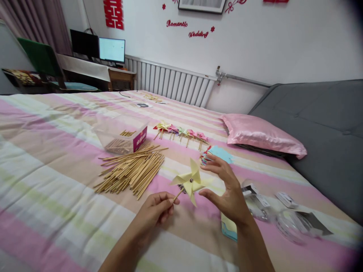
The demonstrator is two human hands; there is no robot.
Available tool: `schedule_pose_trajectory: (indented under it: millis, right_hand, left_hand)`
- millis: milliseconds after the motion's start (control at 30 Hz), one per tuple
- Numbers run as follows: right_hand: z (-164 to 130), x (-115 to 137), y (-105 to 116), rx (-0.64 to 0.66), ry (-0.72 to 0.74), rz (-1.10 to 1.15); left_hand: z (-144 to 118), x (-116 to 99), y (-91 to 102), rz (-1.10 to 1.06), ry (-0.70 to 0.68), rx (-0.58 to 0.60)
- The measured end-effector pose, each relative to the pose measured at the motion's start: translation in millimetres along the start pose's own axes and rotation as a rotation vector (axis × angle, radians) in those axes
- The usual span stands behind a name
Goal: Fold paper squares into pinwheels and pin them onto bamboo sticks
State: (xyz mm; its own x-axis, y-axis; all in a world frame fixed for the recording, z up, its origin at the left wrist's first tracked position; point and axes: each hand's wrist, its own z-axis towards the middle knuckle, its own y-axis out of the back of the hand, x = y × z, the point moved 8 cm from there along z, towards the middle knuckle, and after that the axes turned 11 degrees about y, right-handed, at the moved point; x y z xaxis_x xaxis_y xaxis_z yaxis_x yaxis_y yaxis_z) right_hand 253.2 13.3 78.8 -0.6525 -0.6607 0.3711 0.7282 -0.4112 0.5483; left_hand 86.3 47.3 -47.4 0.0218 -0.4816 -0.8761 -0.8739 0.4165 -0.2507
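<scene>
A pale yellow paper pinwheel (189, 182) on a thin wooden stick is held above the striped bedspread (56, 151), at the near middle of the bed. The left hand (157, 210) pinches the lower end of the stick between thumb and curled fingers. The right hand (228, 190) stands just right of the pinwheel, fingers spread wide and loosely curved; its thumb tip is just beside a blade, but contact cannot be confirmed.

Left of the pinwheel lies a loose heap of wooden sticks (132, 169). Beyond that heap sits a clear plastic box (121, 135) holding more sticks, with a magenta label whose print is too small to read. Behind the pinwheel, a row of finished pinwheels (181, 133) in yellow, pink and green lies on the bedspread. A stack of coloured paper (217, 154) lies just behind the right hand. Right of the pinwheel are clear plastic bags (286, 219), and farther back a pink pillow (261, 134).

On the wall (283, 45) far behind the pinwheel, red lettering reads "Romantic" and "Wedding", with a red double-happiness character to the left.
</scene>
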Motion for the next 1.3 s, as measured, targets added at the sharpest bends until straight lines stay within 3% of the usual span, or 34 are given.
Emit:
schedule_pose_trajectory:
  millis: [300, 467, 633, 1100, 1300]
  right_hand:
    - [1.6, 10.9, -13.2, 0.133, 0.093, -0.362]
    - [0.4, 6.0, -16.2, 0.128, 0.073, -0.374]
    - [0.8, 5.8, -16.8, 0.060, 0.033, -0.331]
    - [-0.3, 25.8, -18.8, -0.216, 0.117, -0.367]
    - [-3.1, 22.8, -26.9, -0.214, 0.092, -0.304]
  left_hand:
    - [0.2, -0.4, -0.1, 0.135, -0.017, -0.074]
    - [-1.2, -0.3, 1.8, 0.102, -0.010, -0.074]
    - [-0.2, 0.2, 2.0, 0.052, -0.013, -0.064]
    - [1.2, -1.8, -4.9, -0.135, -0.085, 0.022]
    - [-1.1, -3.4, -12.8, -0.210, -0.101, 0.049]
